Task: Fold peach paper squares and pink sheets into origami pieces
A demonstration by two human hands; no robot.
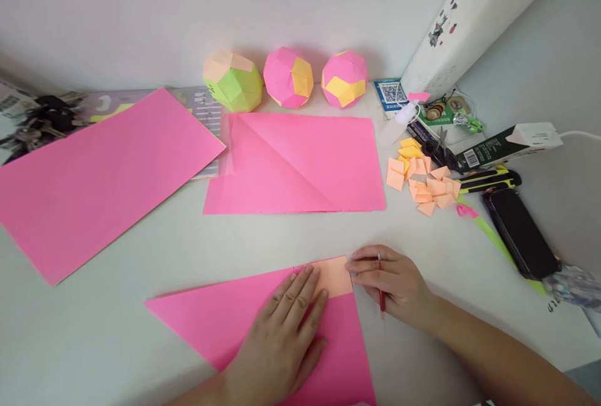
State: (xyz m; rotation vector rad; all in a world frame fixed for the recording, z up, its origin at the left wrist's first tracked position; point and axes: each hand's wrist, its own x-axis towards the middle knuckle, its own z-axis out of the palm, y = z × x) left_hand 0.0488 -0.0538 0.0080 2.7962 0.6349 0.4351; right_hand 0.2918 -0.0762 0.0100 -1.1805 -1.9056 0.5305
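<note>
My left hand (286,324) lies flat with fingers stretched on a folded pink sheet of paper (206,312), its fingertips pressing a small peach paper piece (335,275) against the sheet's upper right corner. Part of the peach piece is hidden under those fingers. At the right edge of that corner, the fingertips of my right hand (399,284) touch the paper. A slim red pencil (382,302) is held between the fingers of that hand, with one end sticking out above and the other below.
Behind my hands lies a creased pink sheet (300,165); a larger pink stack (107,187) is at left. Three paper balls (287,77) line the wall. At right are folded peach pieces (434,188), scissors (444,150), a yellow-black cutter (491,178) and a black phone (520,232).
</note>
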